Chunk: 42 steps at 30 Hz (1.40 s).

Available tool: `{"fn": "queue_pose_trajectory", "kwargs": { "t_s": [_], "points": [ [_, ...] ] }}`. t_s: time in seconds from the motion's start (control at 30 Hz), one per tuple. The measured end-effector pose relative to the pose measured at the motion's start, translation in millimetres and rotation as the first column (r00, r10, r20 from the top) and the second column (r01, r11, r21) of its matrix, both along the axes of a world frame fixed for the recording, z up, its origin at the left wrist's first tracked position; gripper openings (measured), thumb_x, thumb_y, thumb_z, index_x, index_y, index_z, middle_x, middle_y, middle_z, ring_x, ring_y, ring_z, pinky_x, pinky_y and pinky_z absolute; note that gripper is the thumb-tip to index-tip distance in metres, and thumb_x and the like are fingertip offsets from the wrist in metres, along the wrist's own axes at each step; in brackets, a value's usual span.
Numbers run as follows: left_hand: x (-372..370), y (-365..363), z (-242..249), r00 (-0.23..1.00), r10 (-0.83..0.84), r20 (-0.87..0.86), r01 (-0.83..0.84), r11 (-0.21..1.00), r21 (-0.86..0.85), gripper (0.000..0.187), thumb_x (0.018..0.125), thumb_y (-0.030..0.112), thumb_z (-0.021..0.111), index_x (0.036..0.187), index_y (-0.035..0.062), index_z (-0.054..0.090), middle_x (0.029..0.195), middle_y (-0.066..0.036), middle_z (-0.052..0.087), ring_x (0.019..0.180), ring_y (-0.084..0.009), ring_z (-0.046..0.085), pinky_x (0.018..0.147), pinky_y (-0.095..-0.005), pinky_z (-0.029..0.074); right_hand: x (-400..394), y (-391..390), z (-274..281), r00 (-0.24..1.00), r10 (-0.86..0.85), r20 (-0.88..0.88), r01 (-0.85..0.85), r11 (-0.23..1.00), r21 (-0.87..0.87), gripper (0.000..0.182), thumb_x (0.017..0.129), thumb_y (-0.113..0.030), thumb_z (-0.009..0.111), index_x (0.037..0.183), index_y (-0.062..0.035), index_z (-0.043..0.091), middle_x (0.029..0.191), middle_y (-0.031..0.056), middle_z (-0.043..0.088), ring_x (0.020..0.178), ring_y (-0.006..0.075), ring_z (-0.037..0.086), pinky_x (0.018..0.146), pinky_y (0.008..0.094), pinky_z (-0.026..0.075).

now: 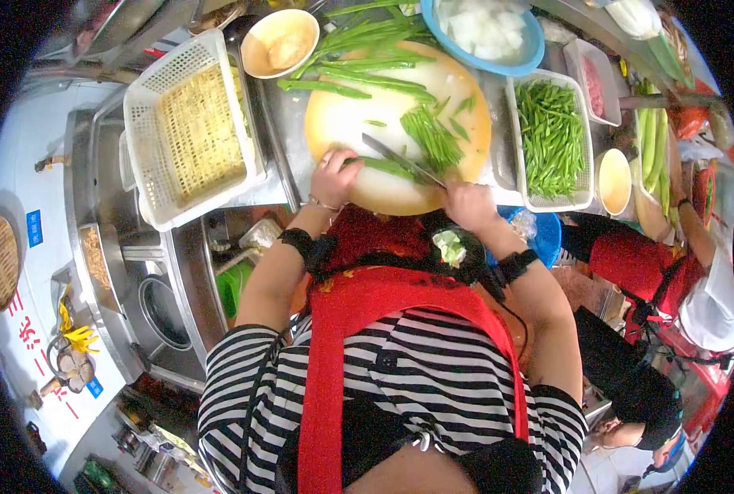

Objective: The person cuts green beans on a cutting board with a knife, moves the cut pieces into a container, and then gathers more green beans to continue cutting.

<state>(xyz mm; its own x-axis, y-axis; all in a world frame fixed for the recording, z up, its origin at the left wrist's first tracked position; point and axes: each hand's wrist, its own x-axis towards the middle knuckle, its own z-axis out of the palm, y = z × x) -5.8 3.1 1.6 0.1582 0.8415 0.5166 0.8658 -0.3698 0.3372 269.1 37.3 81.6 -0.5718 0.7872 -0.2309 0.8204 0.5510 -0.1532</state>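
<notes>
A round cutting board (334, 119) with a yellowish rim lies on the metal counter. At its lower left, my left hand (334, 177) is closed, its fingers pressed onto several long green beans (387, 167). My right hand (468, 204) grips a kitchen knife (396, 156) at the board's lower right edge. The blade points up and left across the beans, close to the fingers of my left hand. Right beyond the blade sits a pile of sliced green beans (431, 136), with a few loose slices beside it. Whole beans (375, 70) lie across the far side of the board.
To the left stands a white plastic basket (149, 136); to the right, a white basket (589, 177) holds sliced beans. A blue bowl (538, 53) with white pieces and a cream bowl (260, 45) stand at the back. Another person (630, 263) works at the right.
</notes>
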Motion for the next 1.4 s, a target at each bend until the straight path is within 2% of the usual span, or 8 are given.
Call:
{"fn": "queue_pose_trajectory", "kwargs": {
  "t_s": [0.27, 0.33, 0.5, 0.57, 0.77, 1.0, 1.07, 1.4],
  "points": [
    [8, -1, 5, 1.000, -0.029, 0.005, 0.029, 0.998, 0.061, 0.014, 0.063, 0.007, 0.063, 0.076, 0.0095, 0.064, 0.087, -0.005, 0.057, 0.083, -0.0248, 0.055, 0.072, -0.0319, 0.047, 4, -1, -18, 0.998, 0.016, -0.069, -0.014, 0.999, 0.038, 0.023, 0.085, -0.030, 0.047, 0.083, -0.0072, 0.054, 0.057, 0.0134, 0.059, 0.050, 0.0311, 0.060, 0.045, 0.0435, 0.048],
    [11, -3, 7, 1.000, -0.024, 0.015, 0.023, 0.998, 0.052, 0.013, 0.063, 0.006, 0.063, 0.076, 0.0094, 0.064, 0.087, -0.005, 0.057, 0.083, -0.0247, 0.055, 0.072, -0.0317, 0.047, 7, 1, -5, 0.999, 0.048, -0.006, -0.048, 0.999, 0.009, 0.025, 0.085, -0.027, 0.051, 0.095, -0.0052, 0.052, 0.056, 0.0125, 0.058, 0.046, 0.0274, 0.058, 0.041, 0.0389, 0.046],
    [16, -2, 4, 0.999, -0.019, 0.030, 0.019, 1.000, 0.013, 0.012, 0.064, 0.008, 0.065, 0.075, 0.0093, 0.065, 0.089, -0.006, 0.057, 0.085, -0.0239, 0.055, 0.075, -0.0321, 0.046, 0, -5, -24, 0.995, 0.073, -0.072, -0.067, 0.994, 0.087, 0.026, 0.085, -0.031, 0.051, 0.094, -0.0058, 0.052, 0.053, 0.0128, 0.057, 0.047, 0.0288, 0.059, 0.041, 0.0394, 0.046],
    [15, -3, 11, 0.998, 0.025, 0.052, -0.028, 0.998, 0.047, 0.012, 0.065, 0.008, 0.066, 0.077, 0.0096, 0.064, 0.092, -0.006, 0.056, 0.086, -0.0240, 0.055, 0.079, -0.0336, 0.045, -4, 0, -12, 0.999, 0.023, -0.027, -0.023, 1.000, 0.002, 0.024, 0.084, -0.031, 0.049, 0.082, -0.0079, 0.053, 0.056, 0.0128, 0.059, 0.049, 0.0299, 0.060, 0.044, 0.0423, 0.048],
    [-2, -13, -1, 0.998, 0.041, 0.055, -0.038, 0.998, -0.047, 0.012, 0.067, 0.009, 0.064, 0.079, 0.0092, 0.063, 0.092, -0.006, 0.055, 0.086, -0.0236, 0.054, 0.078, -0.0369, 0.044, -13, -6, -11, 0.994, 0.019, -0.107, -0.017, 1.000, 0.022, 0.025, 0.084, -0.033, 0.051, 0.078, -0.0081, 0.053, 0.055, 0.0130, 0.059, 0.049, 0.0298, 0.060, 0.045, 0.0422, 0.048],
    [9, -10, 14, 0.999, 0.012, -0.049, -0.008, 0.998, 0.069, 0.011, 0.068, 0.010, 0.065, 0.078, 0.0080, 0.062, 0.089, -0.005, 0.056, 0.084, -0.0239, 0.054, 0.075, -0.0357, 0.044, -11, -3, -7, 0.997, -0.026, -0.070, 0.023, 0.999, -0.048, 0.029, 0.085, -0.034, 0.049, 0.077, -0.0069, 0.054, 0.057, 0.0139, 0.059, 0.052, 0.0314, 0.061, 0.048, 0.0423, 0.050],
    [13, -7, 11, 0.982, 0.127, 0.141, -0.131, 0.991, 0.021, 0.011, 0.068, 0.011, 0.066, 0.078, 0.0087, 0.063, 0.087, -0.004, 0.057, 0.083, -0.0231, 0.054, 0.075, -0.0354, 0.044, -13, -6, -14, 0.996, -0.037, -0.084, 0.035, 0.999, -0.031, 0.029, 0.086, -0.034, 0.049, 0.077, -0.0068, 0.054, 0.057, 0.0143, 0.059, 0.053, 0.0317, 0.061, 0.049, 0.0427, 0.050],
    [21, -5, 1, 0.988, 0.081, 0.133, -0.091, 0.994, 0.068, 0.012, 0.067, 0.009, 0.068, 0.079, 0.0088, 0.063, 0.086, -0.006, 0.058, 0.078, -0.0246, 0.055, 0.072, -0.0355, 0.044, -21, -10, -3, 0.997, -0.074, -0.012, 0.073, 0.992, -0.100, 0.028, 0.085, -0.033, 0.048, 0.082, -0.0053, 0.052, 0.059, 0.0160, 0.060, 0.057, 0.0321, 0.062, 0.052, 0.0441, 0.050]
  ]
}}
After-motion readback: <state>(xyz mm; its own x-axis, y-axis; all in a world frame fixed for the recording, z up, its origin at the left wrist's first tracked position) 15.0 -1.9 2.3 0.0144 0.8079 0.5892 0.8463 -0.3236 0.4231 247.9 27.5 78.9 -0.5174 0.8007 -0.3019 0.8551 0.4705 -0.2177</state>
